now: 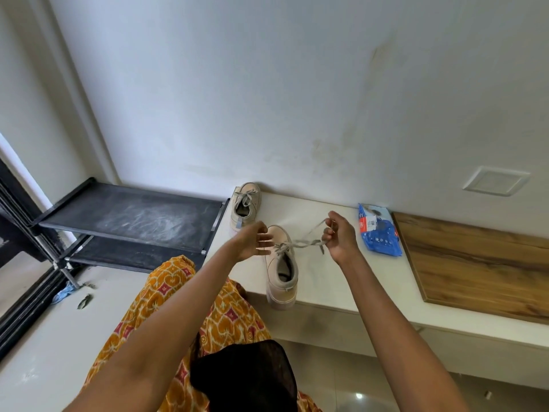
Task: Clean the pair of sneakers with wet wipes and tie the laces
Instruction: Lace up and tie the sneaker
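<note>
Saw right grip [338, 237] pinching flat grey lace [306, 242]; left grip [255, 240] loosely wide beside canvas sneaker [280, 269], heel overhanging smooth worktop [326, 281] edge.

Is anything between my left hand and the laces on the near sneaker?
Nothing visible. The left hand sits right beside the near sneaker, next to its laces, which the right hand pinches and pulls rightward.

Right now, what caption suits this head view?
Right hand pulls the near sneaker's lace on a white ledge.
</note>
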`<state>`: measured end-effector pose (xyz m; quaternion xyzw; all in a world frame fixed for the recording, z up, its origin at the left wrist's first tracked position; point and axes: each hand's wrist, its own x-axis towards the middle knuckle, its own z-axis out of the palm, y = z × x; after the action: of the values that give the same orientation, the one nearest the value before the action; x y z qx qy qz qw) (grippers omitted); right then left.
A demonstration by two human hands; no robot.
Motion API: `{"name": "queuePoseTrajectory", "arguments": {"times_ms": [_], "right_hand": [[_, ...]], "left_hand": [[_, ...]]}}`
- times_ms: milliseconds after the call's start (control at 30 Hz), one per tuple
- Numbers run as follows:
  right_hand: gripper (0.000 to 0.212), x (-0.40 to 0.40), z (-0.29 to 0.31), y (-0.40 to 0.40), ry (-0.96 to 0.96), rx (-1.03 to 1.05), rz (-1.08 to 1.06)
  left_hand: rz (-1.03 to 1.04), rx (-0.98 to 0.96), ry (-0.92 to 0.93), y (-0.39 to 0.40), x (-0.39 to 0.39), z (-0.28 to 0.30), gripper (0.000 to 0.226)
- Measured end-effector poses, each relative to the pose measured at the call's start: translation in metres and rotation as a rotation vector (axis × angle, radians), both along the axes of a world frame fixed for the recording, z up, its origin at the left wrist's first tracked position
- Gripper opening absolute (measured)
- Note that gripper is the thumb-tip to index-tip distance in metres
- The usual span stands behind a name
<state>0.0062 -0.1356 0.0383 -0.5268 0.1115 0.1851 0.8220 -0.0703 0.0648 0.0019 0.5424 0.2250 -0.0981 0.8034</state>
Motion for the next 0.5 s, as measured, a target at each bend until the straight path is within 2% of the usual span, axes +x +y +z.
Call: {"name": "queuePoseTrajectory", "arguments": {"times_ms": [100, 167, 233, 300, 367, 433, 500], "right_hand": [[0.011, -0.005, 0.003, 0.005, 0.010, 0.128, 0.055], [0.011, -0.008, 0.007, 0.011, -0.029, 0.170, 0.089], [0.012, -0.010, 0.013, 0.014, -0.068, 0.194, 0.115], [0.013, -0.009, 0.019, 0.014, -0.101, 0.226, 0.128], [0.014, -0.005, 0.026, 0.014, -0.130, 0.276, 0.123], [0.018, 0.000, 0.033, 0.013, -0.168, 0.223, 0.105], [0.023, 0.003, 0.034, 0.010, -0.216, 0.056, 0.098]], "left_hand": [[-0.145, 0.446, -0.063, -0.014, 0.000, -0.002, 0.009], [-0.136, 0.546, -0.182, -0.028, 0.001, -0.003, 0.006], [-0.140, 0.620, -0.316, -0.040, 0.003, -0.003, 0.022], [-0.208, 0.820, -0.412, -0.045, 0.009, -0.003, 0.029], [-0.303, 1.005, -0.474, -0.046, 0.014, -0.003, 0.024], [-0.378, 1.153, -0.444, -0.041, 0.018, -0.006, 0.018], [-0.389, 1.277, -0.372, -0.032, 0.017, -0.011, 0.020]]}}
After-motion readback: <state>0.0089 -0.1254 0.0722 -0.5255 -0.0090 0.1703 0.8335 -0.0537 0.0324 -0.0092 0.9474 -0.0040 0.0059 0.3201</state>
